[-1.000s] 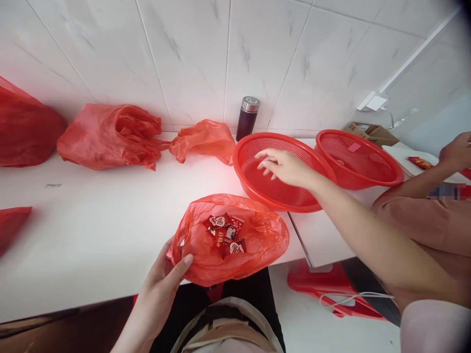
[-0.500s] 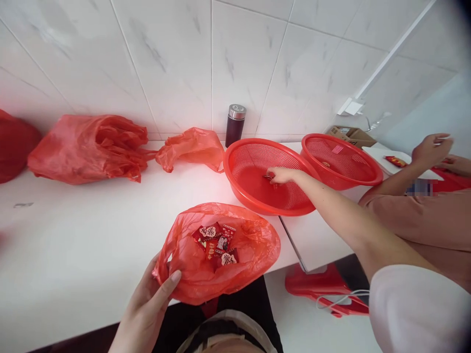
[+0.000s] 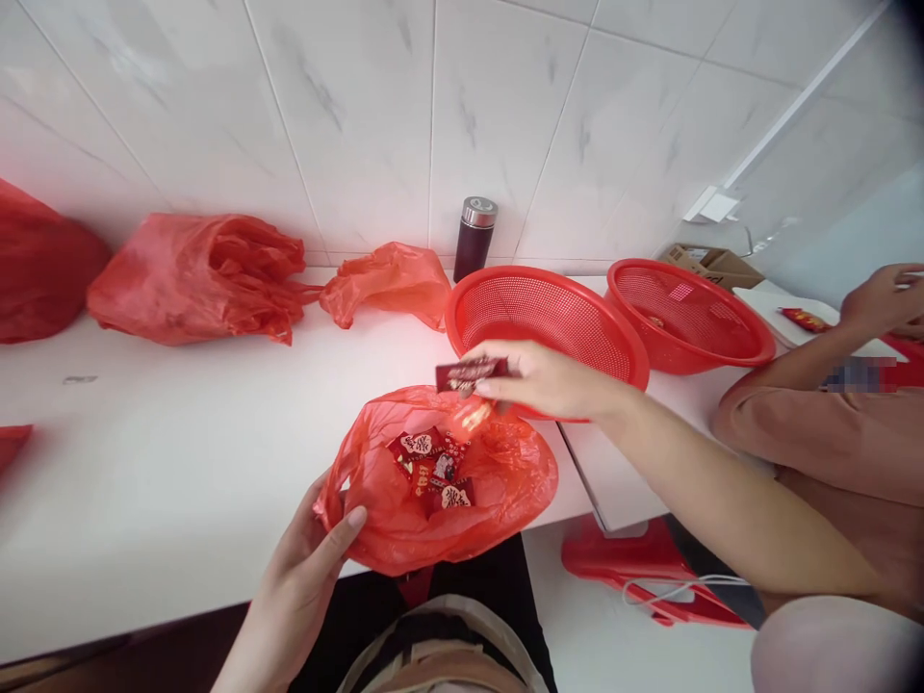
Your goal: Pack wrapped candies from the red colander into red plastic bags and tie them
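Observation:
My left hand (image 3: 318, 539) grips the near left edge of an open red plastic bag (image 3: 509, 510), thumb over the rim. Several red candy packets (image 3: 433, 472) with printed lettering lie inside the bag. Above the bag's far right rim, my right hand (image 3: 524, 375) is closed on small wrapped candies (image 3: 473, 373): a dark red packet sticks out to the left, and a blurred orange-red one shows below the fingers. Just behind that hand stands a red plastic basket (image 3: 549, 284) with perforated sides; my hand and forearm hide part of it.
A second red basket (image 3: 685, 361) stands to the right. Along the tiled wall are a dark thermos (image 3: 474, 241), a crumpled red bag (image 3: 390, 289) and bunched red bags (image 3: 188, 279). A co-worker's arm (image 3: 830, 356) is at right. A red stool (image 3: 613, 558) stands below the table.
My right hand has come out of the red basket and moved left and nearer, over the bag, with candies in it. My left hand keeps its hold on the bag's rim.

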Demonstrator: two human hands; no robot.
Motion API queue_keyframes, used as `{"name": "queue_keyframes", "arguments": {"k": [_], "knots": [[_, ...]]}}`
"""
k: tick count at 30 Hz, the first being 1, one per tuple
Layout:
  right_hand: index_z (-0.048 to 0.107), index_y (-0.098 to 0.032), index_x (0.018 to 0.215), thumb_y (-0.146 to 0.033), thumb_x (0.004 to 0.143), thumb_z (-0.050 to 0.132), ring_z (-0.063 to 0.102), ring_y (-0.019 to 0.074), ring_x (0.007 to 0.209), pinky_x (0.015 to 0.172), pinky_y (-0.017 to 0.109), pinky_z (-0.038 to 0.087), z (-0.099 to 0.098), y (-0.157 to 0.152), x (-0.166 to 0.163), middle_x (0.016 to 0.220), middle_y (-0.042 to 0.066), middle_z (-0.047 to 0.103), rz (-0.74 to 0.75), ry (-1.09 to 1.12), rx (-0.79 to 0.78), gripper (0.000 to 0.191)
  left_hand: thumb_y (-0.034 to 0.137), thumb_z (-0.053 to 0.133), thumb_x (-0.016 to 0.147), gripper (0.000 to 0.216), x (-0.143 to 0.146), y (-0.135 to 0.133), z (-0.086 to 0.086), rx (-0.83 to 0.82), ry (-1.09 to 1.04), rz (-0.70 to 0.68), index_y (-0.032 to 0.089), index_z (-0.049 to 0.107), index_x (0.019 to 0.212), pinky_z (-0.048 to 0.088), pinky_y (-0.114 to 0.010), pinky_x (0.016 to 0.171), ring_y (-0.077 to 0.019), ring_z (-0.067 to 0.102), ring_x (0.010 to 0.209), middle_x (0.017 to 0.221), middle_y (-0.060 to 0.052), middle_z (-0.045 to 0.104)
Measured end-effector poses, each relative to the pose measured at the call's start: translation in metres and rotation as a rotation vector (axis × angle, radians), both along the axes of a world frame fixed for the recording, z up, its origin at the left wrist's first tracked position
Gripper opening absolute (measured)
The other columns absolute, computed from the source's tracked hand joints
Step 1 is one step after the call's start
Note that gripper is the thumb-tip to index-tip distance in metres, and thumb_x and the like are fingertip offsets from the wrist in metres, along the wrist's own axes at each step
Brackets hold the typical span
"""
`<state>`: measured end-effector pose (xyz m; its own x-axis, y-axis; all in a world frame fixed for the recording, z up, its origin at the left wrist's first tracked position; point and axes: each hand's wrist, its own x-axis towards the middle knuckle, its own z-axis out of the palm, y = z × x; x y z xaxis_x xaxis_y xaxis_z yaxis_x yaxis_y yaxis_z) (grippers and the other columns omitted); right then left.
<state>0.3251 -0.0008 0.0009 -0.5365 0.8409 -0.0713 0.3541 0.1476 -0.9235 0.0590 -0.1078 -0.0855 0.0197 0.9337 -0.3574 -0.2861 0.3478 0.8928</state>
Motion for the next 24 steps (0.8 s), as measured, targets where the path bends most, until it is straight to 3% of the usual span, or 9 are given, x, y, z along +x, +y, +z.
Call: {"name": "queue_keyframes", "arguments": {"k": [4,10,15,18,20,24], "knots": [[0.063,-0.029,0.119,-0.019,0.093,0.051,0.065,0.0176,0.103,0.093,0.034,0.050,-0.017,-0.028,-0.028,0.113,0.000,0.069,0.065,-0.157,0.148,0.030,0.042,0.072,0.077,0.055,-0.005,-0.001,0.000,0.013,-0.007,-0.009,0.029,0.058,0.128,0.054,-0.035,0.091,-0.0299,0.055,0.123,0.132,-0.006,0.063],[0.059,-0.026,0.129,-0.025,0.093,0.054,0.063,0.0190,0.111,0.098,0.034,0.048,-0.040,-0.031,-0.030,0.123,0.003,0.066,0.096,-0.057,0.061,0.036,0.042,0.072,0.078,0.061,-0.009,-0.003,-0.003,0.020,-0.021,-0.015,0.031,0.053,0.135,0.053,-0.034,0.090,-0.0284,0.055,0.123,0.133,-0.006,0.062],[0.051,-0.024,0.137,-0.032,0.097,0.048,0.061,0.0203,0.116,0.101,0.037,0.047,-0.043,-0.035,-0.027,0.130,0.005,0.062,0.132,-0.035,-0.017,0.041,0.040,0.070,0.080,0.059,-0.010,-0.002,-0.005,0.025,-0.042,-0.027,0.030,0.052,0.136,0.054,-0.031,0.088,-0.0279,0.054,0.124,0.134,-0.006,0.061],[0.042,-0.030,0.144,-0.025,0.094,0.050,0.051,0.0218,0.129,0.108,0.039,0.041,-0.045,-0.046,-0.023,0.143,0.004,0.052,0.116,-0.302,0.135,0.050,0.041,0.072,0.079,0.061,-0.010,-0.002,-0.003,0.021,-0.036,-0.013,0.031,0.052,0.136,0.054,-0.032,0.087,-0.0286,0.055,0.123,0.132,-0.006,0.062],[0.041,-0.027,0.145,-0.020,0.090,0.054,0.051,0.0264,0.128,0.106,0.043,0.042,-0.050,-0.054,-0.019,0.142,0.008,0.052,0.142,-0.578,0.227,0.057,0.040,0.072,0.079,0.062,-0.010,-0.003,-0.002,0.011,-0.034,0.002,0.030,0.052,0.136,0.054,-0.032,0.087,-0.0283,0.055,0.122,0.131,-0.006,0.063],[0.062,-0.014,0.120,-0.010,0.081,0.058,0.062,0.0348,0.106,0.087,0.047,0.050,-0.057,-0.065,-0.013,0.115,0.019,0.067,0.153,-1.146,0.388,0.039,0.037,0.071,0.081,0.056,-0.011,-0.004,-0.003,0.006,-0.059,-0.008,0.030,0.054,0.134,0.052,-0.030,0.089,-0.0260,0.056,0.120,0.128,-0.006,0.064]]}}
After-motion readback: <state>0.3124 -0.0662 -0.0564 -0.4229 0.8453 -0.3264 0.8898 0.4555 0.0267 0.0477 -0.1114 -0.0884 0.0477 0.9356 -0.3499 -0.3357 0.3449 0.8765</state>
